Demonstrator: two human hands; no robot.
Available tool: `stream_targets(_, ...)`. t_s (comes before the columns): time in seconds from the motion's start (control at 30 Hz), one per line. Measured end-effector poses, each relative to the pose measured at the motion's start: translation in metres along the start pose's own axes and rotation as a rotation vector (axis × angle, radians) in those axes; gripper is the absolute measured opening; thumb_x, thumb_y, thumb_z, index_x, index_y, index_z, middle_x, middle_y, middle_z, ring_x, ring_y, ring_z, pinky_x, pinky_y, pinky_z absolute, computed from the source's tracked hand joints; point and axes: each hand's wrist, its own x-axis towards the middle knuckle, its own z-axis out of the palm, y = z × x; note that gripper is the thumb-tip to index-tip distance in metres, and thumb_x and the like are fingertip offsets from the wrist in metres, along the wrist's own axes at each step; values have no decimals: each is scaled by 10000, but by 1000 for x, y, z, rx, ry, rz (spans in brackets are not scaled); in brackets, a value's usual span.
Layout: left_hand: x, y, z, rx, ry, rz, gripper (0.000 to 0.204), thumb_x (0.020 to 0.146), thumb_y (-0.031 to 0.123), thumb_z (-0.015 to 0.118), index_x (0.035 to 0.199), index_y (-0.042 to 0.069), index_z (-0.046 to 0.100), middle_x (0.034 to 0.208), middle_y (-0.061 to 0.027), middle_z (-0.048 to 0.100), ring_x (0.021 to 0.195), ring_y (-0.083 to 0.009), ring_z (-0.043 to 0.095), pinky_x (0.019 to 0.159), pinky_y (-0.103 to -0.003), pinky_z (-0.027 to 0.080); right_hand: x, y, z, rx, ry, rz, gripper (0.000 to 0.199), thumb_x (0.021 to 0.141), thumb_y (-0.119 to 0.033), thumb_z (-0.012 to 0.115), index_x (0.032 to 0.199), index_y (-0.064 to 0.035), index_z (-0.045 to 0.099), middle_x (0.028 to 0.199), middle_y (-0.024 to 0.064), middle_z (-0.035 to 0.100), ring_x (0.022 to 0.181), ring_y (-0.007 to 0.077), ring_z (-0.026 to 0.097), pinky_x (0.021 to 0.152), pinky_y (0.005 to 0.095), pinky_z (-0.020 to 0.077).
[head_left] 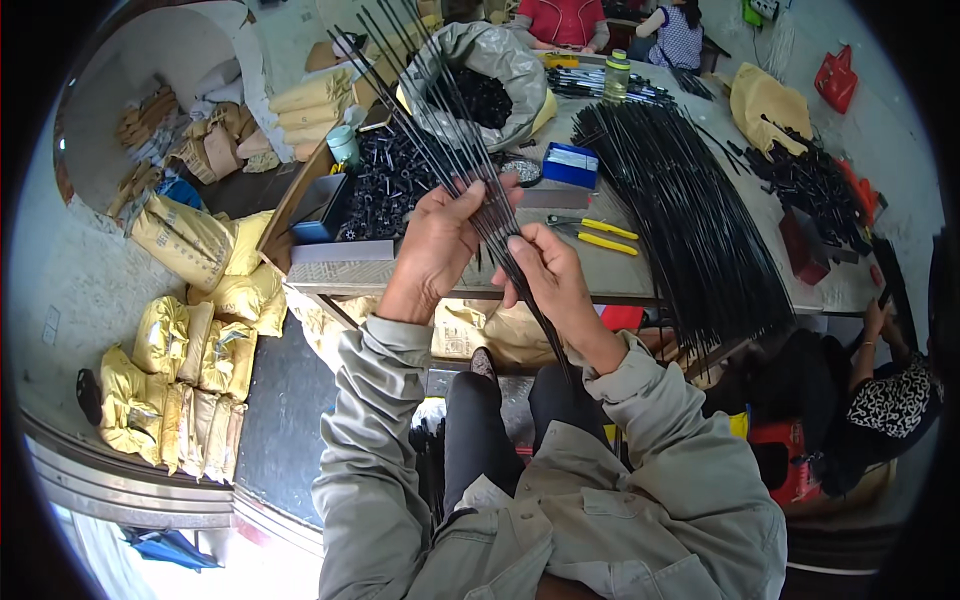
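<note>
Clamped in both grips, left hand [437,243] and right hand [548,277], a fanned bundle of thin black rods [455,140] was held above the counter [610,270].

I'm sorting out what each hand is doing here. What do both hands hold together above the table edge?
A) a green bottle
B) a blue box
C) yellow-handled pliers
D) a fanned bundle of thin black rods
D: the left hand and right hand both grip the thin black rods, which fan upward; the yellow-handled pliers lie untouched on the table.
</note>
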Motion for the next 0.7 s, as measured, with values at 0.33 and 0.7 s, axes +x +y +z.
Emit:
stream_targets(0.33, 8, -11, 3, 24, 62, 63, 322, 909, 134, 456, 1144, -86, 454, 1127, -217, 542, 1055, -284, 542, 915, -349, 438, -2, -1, 0, 9, 32, 36, 124, 914, -142, 459, 899, -18, 456, 666, 59, 564, 482, 73, 522, 461, 180, 435)
stream_targets(0.7, -1, -2, -4, 25, 145, 41, 371, 936, 228, 409, 1091, -103, 474, 1049, -200, 580, 977, -254, 578, 884, -339, 447, 17, -12, -33, -124, 192, -63, 121, 902, -137, 478, 892, -17, 457, 659, 66, 565, 498, 94, 545, 474, 203, 463)
